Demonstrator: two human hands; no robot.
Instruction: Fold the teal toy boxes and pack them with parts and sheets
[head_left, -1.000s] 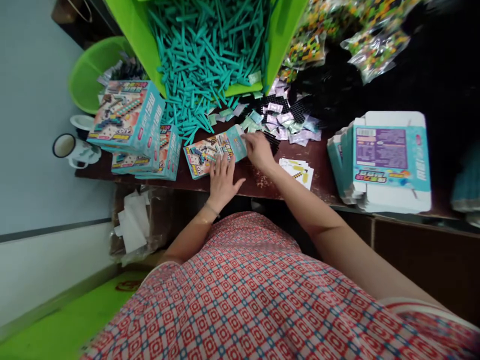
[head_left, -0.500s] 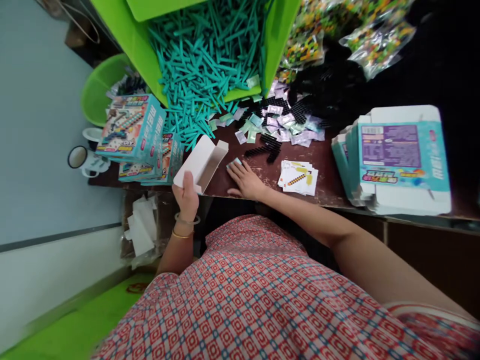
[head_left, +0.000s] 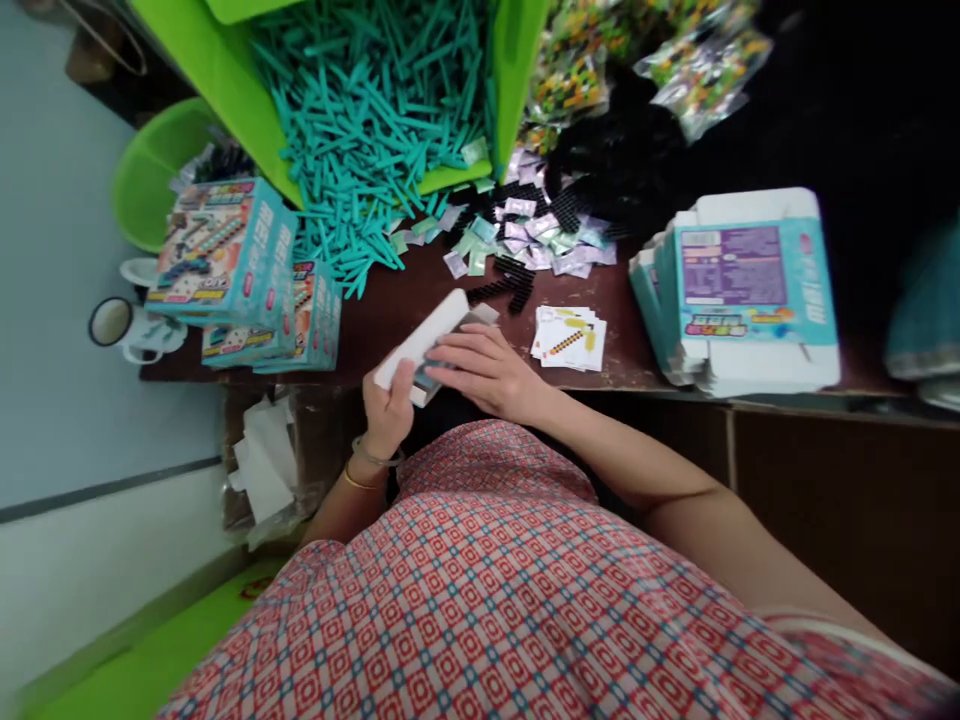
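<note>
looking down past a red-patterned garment (head_left: 487,560) to a dark red table (head_left: 364,330). at its front edge, grasping an open box (head_left: 424,337) in the left hand (head_left: 386,408), with the thumb laid over the near end of a white panel and the other fingers hidden. slanting by its long axis from the left hand up and away to the right, so lying ahead and rightward of that hand, leftward of the right hand (head_left: 495,372). gripped at the near end by the left, reached over from the long side by the right, with fingers bent across something bluish (head_left: 427,374); impossible to tell whether pinched or only touched. continuing past the far end to black studded pieces (head_left: 517,287), then rightward to printed cards (head_left: 568,338).
</note>
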